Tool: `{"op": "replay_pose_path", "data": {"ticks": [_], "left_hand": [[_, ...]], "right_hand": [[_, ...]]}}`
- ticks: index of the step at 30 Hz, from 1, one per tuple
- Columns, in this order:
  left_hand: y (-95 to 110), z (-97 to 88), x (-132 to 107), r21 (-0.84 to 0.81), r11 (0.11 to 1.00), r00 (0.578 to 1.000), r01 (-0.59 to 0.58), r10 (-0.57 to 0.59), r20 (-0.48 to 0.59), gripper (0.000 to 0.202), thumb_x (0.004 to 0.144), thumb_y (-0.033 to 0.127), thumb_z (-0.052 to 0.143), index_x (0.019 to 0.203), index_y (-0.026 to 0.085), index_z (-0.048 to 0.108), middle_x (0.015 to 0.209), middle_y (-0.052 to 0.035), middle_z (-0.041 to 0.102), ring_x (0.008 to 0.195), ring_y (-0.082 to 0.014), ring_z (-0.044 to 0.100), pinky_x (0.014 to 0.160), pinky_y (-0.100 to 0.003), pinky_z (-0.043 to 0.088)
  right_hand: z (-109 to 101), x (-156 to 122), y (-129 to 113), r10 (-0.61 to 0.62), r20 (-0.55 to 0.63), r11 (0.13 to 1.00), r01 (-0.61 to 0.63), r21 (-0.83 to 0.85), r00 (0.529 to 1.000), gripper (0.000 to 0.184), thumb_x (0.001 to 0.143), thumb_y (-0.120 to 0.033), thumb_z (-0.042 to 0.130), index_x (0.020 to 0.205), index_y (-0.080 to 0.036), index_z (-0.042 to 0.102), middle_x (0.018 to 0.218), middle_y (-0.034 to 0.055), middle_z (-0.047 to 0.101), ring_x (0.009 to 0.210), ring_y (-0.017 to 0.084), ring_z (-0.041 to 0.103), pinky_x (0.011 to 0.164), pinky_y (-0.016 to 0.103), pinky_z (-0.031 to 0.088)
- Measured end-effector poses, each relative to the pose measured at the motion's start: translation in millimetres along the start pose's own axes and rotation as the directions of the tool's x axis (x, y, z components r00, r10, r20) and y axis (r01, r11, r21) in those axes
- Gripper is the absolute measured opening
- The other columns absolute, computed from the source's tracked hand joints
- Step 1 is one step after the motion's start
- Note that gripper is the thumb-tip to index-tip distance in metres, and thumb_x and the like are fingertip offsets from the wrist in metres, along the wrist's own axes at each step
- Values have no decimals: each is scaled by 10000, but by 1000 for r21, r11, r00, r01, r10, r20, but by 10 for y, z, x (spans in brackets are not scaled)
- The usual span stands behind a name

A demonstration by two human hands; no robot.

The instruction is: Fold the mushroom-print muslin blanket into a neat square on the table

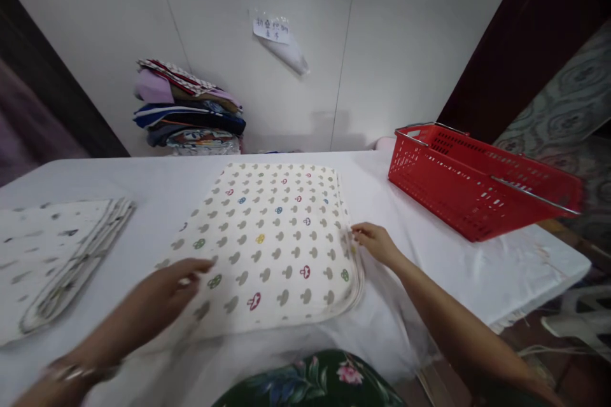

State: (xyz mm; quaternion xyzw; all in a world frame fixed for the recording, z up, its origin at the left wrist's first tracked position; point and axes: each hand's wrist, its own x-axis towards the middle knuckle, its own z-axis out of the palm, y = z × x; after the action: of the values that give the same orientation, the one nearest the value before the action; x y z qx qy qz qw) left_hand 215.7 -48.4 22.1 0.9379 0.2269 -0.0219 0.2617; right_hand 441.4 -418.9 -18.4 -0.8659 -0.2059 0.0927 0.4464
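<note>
A cream cloth (272, 222) printed with grey and coloured mushrooms lies folded flat in layers in front of me. Over its left part is my left hand (174, 286), slightly blurred, its fingers stretched forward and thumb apart, with nothing in them. My right hand (377, 243) is at the cloth's right edge, fingertips pinched together on the layered border. A bracelet (81, 372) circles my left wrist.
Another folded printed cloth (52, 254) lies at the left of the white-covered table (157, 178). A red basket (458, 184) with metal handles stands at the right. Folded fabrics (191, 111) are stacked by the wall, where a paper label (271, 30) hangs.
</note>
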Motion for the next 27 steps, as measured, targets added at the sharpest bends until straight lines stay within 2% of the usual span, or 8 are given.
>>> {"op": "replay_pose_path", "data": {"ticks": [1,3,5,7,10,14,21,27], "left_hand": [[357,106,42,-24,995,991,-102,103,87,392,743,496,416,1012,289,612,1005,19,667,882,-190,599,752,-263,448],[992,387,119,-33,957,936,-287,287,203,359,809,476,368,898,247,630,946,-11,665,830,-184,596,707,-263,438],[1487,701,194,15,920,898,-393,380,221,351,824,475,383,805,218,620,876,-27,655,796,-182,589,691,-267,420],[1844,993,272,68,895,883,-442,420,209,357,802,518,432,815,206,606,882,-39,648,809,-192,588,707,-281,414],[2165,1329,389,125,891,886,-436,401,232,519,737,663,440,880,187,590,899,-76,640,825,-236,602,702,-316,431],[2298,1573,513,226,890,909,-396,346,232,580,709,656,476,984,155,573,967,-128,632,903,-292,607,730,-358,450],[2199,1630,647,210,925,936,-316,267,231,179,741,273,482,815,193,624,881,-78,674,840,-223,621,684,-300,435],[2172,1587,654,81,970,952,-228,205,228,197,793,336,451,735,208,589,778,-24,669,757,-176,616,619,-260,403]], "right_hand": [[28,179,36,138,-24,990,-138,-13,990,238,788,-195,512,981,-164,647,872,47,672,717,149,627,685,264,494],[87,499,86,219,-21,976,-219,-18,976,285,758,-150,536,1022,-119,637,763,54,674,572,137,606,592,253,486],[137,748,106,275,-6,961,-275,-13,962,341,718,-116,576,1053,-73,622,603,40,644,458,137,562,509,253,466],[176,920,106,322,3,947,-322,10,947,409,695,-102,606,1101,-53,592,489,9,595,403,137,533,457,244,449],[213,1056,91,363,23,929,-364,73,931,493,682,-103,642,1164,-58,545,416,-30,546,390,133,535,428,219,441],[221,1077,57,370,75,906,-378,189,926,530,677,-117,668,1181,-55,514,433,-35,552,400,125,546,392,196,426],[234,1039,64,317,133,862,-344,373,939,376,755,-107,560,1129,-91,523,478,-37,567,393,93,541,367,164,403],[254,1026,137,238,141,870,-276,408,961,383,751,-93,547,1132,-105,510,446,-62,530,354,73,472,356,157,349]]}}
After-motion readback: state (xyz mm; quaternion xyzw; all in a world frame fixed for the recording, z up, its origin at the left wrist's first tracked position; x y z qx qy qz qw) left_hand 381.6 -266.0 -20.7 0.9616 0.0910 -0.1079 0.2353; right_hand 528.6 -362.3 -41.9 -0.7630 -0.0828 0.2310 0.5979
